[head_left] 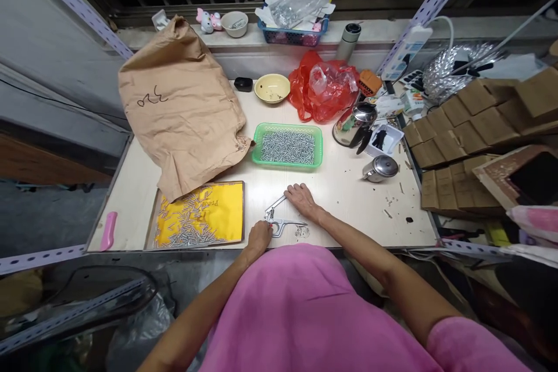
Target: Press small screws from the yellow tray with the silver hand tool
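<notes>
My left fingers (264, 226) hold the metal tool (285, 222), right fingers (293, 190) its arm (275, 204); the squeeze seems unfinished. Loose pins (187, 236) leftward seem unused; the green basket (319, 154) beyond looks well filled.

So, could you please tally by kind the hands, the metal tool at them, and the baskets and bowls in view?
Hands: 2 (left hand, right hand)
Metal tool: 1
Baskets: 2 (green basket, blue basket)
Bowls: 2 (yellow bowl, pale bowl)
Total: 7
</notes>
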Motion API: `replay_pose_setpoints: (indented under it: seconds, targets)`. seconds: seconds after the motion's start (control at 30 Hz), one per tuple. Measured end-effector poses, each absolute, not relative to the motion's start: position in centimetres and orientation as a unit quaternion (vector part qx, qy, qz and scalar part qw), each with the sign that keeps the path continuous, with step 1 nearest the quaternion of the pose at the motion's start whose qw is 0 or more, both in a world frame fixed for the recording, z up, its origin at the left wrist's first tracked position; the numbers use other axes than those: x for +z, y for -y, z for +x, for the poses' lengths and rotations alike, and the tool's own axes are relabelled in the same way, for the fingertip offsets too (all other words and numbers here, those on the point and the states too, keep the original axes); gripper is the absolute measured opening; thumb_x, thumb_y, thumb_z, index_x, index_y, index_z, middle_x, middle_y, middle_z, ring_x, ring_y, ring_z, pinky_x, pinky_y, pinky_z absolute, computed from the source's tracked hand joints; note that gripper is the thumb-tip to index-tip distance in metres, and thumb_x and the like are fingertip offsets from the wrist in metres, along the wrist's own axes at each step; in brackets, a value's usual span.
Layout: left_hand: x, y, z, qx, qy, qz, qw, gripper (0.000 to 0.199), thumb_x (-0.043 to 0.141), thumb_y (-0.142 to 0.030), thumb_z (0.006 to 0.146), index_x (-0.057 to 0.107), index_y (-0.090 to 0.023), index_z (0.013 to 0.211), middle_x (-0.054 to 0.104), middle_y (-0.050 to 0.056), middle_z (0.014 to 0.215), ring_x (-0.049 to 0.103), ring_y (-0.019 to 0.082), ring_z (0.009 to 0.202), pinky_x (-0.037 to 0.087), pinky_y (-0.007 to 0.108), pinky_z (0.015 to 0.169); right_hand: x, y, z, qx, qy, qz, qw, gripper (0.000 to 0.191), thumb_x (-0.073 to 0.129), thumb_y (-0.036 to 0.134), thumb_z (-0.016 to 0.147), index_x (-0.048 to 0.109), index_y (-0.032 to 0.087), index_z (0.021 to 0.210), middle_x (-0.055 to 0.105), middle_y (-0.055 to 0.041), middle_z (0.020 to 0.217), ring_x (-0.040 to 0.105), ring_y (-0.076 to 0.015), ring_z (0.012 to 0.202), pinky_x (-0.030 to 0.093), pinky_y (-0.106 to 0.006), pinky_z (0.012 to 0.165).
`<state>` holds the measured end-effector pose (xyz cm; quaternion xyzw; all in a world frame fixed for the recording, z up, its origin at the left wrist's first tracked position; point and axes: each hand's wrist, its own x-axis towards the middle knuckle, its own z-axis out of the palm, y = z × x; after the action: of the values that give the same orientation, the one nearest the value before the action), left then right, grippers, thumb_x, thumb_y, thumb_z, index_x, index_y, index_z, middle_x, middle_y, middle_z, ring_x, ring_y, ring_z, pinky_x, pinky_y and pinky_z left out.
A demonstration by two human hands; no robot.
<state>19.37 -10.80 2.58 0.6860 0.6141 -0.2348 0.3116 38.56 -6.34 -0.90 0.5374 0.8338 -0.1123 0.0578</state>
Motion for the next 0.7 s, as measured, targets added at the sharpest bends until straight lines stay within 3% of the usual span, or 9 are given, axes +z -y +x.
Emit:
replay_pose_setpoints:
  seconds: [0.37, 0.57, 0.7]
  targets:
    - [3.0, 10.1, 20.1, -0.279, -0.587, 0.716, 0.253, 0.041, 0.031, -0.001, 0.087, 0.067, -0.007, 0.106, 0.064, 0.020, 0.110, 0.064, 0.025, 0.102, 0.048, 0.029, 0.081, -0.9, 6.7, 37.7, -0.098, -0.829, 0.546, 0.063, 0.025, 0.041, 0.006, 0.092, 0.057, 0.020, 0.103, 0.060, -0.0078, 0.104, 0.050, -0.0212, 0.094, 0.032, -0.036, 0.079]
    - [3.3, 8.5, 18.6, -0.293, -0.589, 0.684, 0.316, 0.020, 0.052, -0.008, 0.079, 0.069, -0.011, 0.089, 0.070, 0.017, 0.097, 0.067, 0.023, 0.092, 0.048, 0.025, 0.074, -0.4, 7.3, 38.6, -0.111, -0.825, 0.551, 0.060, 0.026, 0.040, 0.002, 0.090, 0.057, 0.018, 0.100, 0.062, -0.0075, 0.100, 0.050, -0.0211, 0.092, 0.030, -0.035, 0.080]
    - [4.4, 7.3, 16.2, -0.229, -0.632, 0.671, 0.312, 0.016, 0.053, -0.017, 0.083, 0.068, -0.013, 0.076, 0.071, 0.013, 0.081, 0.069, 0.021, 0.080, 0.048, 0.025, 0.070, -0.6, 8.7, 40.4, -0.120, -0.794, 0.592, 0.064, 0.028, 0.040, -0.002, 0.088, 0.057, 0.018, 0.096, 0.061, -0.0078, 0.099, 0.051, -0.0205, 0.088, 0.029, -0.035, 0.079]
